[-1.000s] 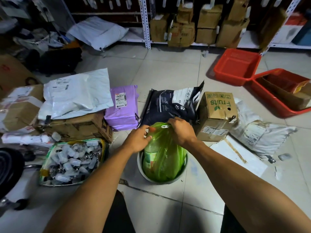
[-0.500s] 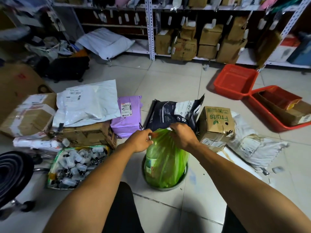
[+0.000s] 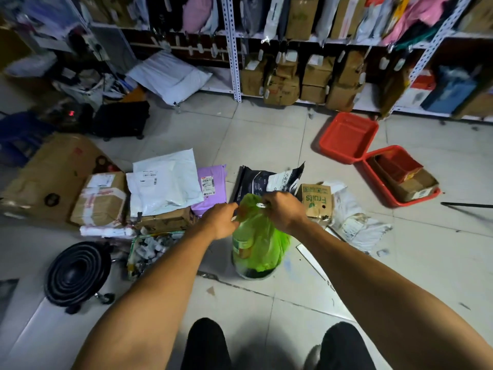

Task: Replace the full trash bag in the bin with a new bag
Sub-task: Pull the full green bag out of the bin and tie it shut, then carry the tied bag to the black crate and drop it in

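A full green trash bag (image 3: 257, 241) stands tall out of a small round grey bin (image 3: 252, 275) on the tiled floor, its lower part still inside the rim. My left hand (image 3: 221, 222) grips the gathered top of the bag from the left. My right hand (image 3: 284, 212) pinches the top from the right. A bottle with a label shows through the green plastic on the bag's left side. No new bag is visible.
Parcels crowd the floor behind the bin: a black mailer (image 3: 266, 182), a purple mailer (image 3: 210, 190), a "Fruits" carton (image 3: 316, 200), brown boxes (image 3: 101, 198). A tray of small bottles (image 3: 149, 249) and a black stool (image 3: 77, 273) sit left. Red baskets (image 3: 346, 137) lie right, shelves behind.
Both hands have pulled the bag's top upward, so more of the green bag stands above the bin rim. The camera has risen and tilted, showing more of the shelves.
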